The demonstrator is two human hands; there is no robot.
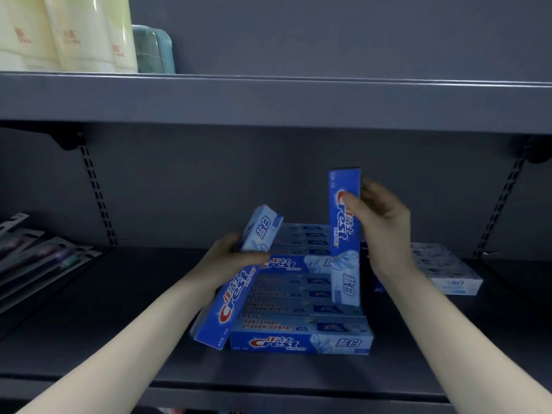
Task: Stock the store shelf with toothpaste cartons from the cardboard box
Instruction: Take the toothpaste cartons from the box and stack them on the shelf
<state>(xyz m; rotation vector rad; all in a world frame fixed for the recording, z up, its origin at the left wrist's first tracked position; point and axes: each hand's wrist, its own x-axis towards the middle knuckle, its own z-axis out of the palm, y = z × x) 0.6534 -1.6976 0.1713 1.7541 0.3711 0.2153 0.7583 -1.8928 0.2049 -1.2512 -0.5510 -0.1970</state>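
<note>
The left hand (236,253) grips a blue toothpaste carton (236,282) near its middle, fingers curled round the far side and thumb across the front. This carton slants, its pale upper end leaning up and away over the stack of cartons (301,306), its lower end down at the stack's front left corner, just above the shelf (119,333). Red and white lettering runs along its blue face, and the upper end fades to light blue with white swirls.

The right hand (379,222) pinches a second carton (345,234) by its upper part, thumb on the front face and fingers behind the right edge. This one stands nearly upright over the right side of the stack, dark blue end up, pale end down; whether its foot touches the stack cannot be told.

The stack lies flat in the middle of the dark grey shelf, cartons packed side by side in layers, long faces forward. Right of the stack, behind the right wrist, lies a lower pile of paler boxes (448,273). Far left of the stack lie toothbrush packs (38,258). Above the stack, on the upper shelf (298,97), cream-coloured packs (68,34) stand at the far left.
</note>
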